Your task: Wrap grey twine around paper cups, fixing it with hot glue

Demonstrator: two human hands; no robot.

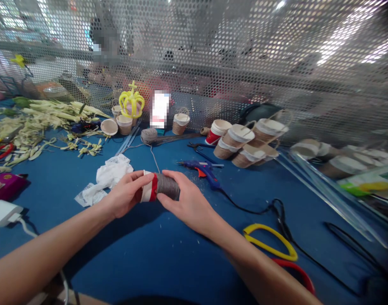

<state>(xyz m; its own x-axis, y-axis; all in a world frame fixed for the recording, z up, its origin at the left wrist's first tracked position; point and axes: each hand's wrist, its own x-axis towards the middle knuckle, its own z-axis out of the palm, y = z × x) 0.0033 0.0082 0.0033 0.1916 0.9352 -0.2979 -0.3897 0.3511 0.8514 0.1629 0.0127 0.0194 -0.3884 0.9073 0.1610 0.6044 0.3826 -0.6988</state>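
Observation:
Between my two hands lies a paper cup (168,186) on its side, partly wound with grey cord, with a red and white band left bare near its rim. My left hand (127,190) is closed round the white rim end. Fingers and thumb of my right hand (189,201) wrap the cord-covered end. From the cup a strand of cord runs back to a ball of grey cord (148,135). Just left of the cup is a crumpled white plastic bag (113,171). A blue glue gun (203,169) rests to the right, apart from my hands.
Several cord-wrapped cups (235,137) stand at the back right, near clear glue sticks (333,199). Scissors with yellow and red handles (272,241) lie by my right forearm. Plant scraps (48,114) and a white charger (5,212) are at left. A perforated metal screen (194,51) closes the back.

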